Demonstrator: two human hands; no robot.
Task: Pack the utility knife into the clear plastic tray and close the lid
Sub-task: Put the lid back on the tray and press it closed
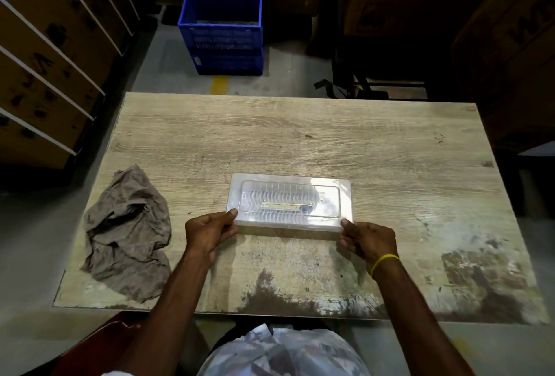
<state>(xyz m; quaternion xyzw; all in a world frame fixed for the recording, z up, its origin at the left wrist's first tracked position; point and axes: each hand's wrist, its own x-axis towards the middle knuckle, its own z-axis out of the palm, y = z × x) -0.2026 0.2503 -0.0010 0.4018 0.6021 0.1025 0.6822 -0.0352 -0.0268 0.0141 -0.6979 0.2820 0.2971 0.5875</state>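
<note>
Tray (289,200), lid down, knife (285,206) visible inside, lies mid-counter (390,147). Left hand (207,233) and right hand (371,239) pinch its near corners, fingers narrow. Thin plastic likely light, flexible, slippery; corners suit gripping.

Probably a warehouse: stacked cartons (45,54), blue crate (220,33).

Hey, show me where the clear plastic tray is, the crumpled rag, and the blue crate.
clear plastic tray (289,202): head view, on the middle of its closed ribbed lid.
crumpled rag (127,236): head view, on the middle of the cloth, left on the table.
blue crate (221,42): head view, on its front wall.
</note>
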